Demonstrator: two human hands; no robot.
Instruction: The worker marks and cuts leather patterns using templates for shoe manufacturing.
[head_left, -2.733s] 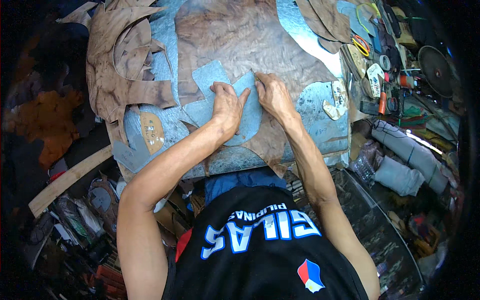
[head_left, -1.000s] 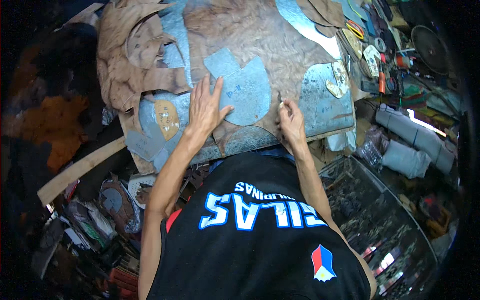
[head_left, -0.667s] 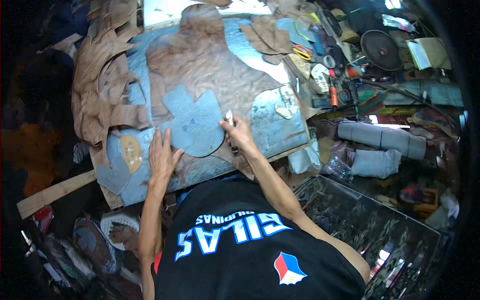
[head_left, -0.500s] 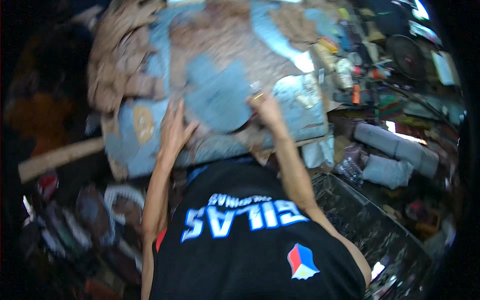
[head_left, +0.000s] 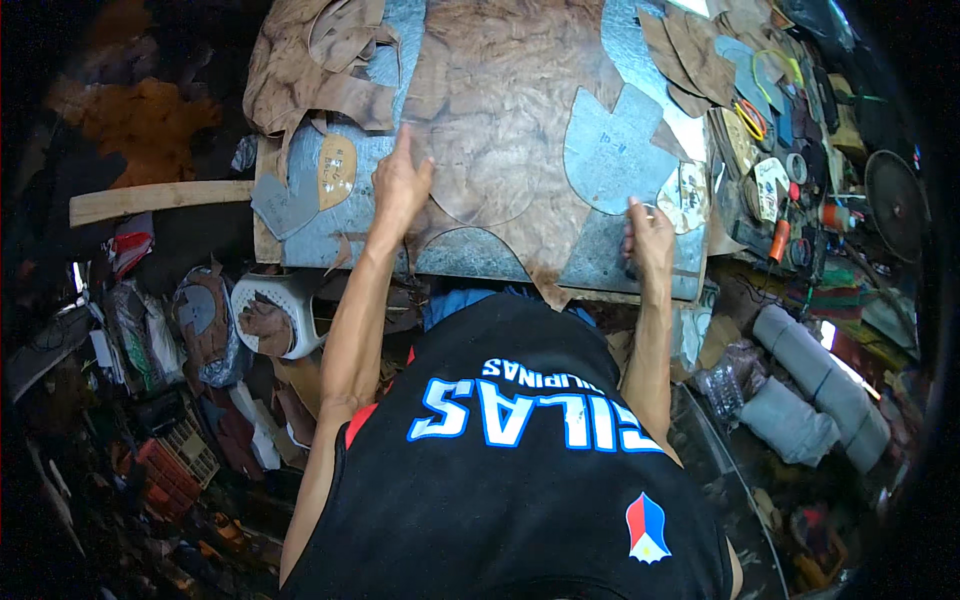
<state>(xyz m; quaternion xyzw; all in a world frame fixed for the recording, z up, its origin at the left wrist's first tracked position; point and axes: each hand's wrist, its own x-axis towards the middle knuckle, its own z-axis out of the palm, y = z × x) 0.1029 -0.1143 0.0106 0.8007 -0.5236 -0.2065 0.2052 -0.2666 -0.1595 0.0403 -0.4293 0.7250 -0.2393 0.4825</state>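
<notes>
A large sheet of brown leather (head_left: pixel 490 110) lies over the worktop, a faint curved outline showing on it. My left hand (head_left: pixel 400 192) rests at its left part, index finger stretched out and thumb apart, holding nothing. On the right lies a flat grey-blue pattern piece (head_left: pixel 615 150) with a rounded lower edge and a notched top. My right hand (head_left: pixel 652 240) has its fingers curled, thumb and forefinger at the pattern's lower edge. Something small and dark shows under those fingers; its kind cannot be made out.
Leather offcuts (head_left: pixel 350 100) and a tan oval pattern (head_left: pixel 337 172) lie on the left of the metal-topped table (head_left: pixel 470 255). Scissors with yellow-orange handles (head_left: pixel 750 120) and an orange-handled tool (head_left: pixel 779 242) sit at the right. A white stool (head_left: pixel 275 315) stands below left.
The grey-blue pattern piece has shifted right across the leather and turned, along with my right hand. My left hand has moved up, its forefinger now pointing forward. The view has swung too.
</notes>
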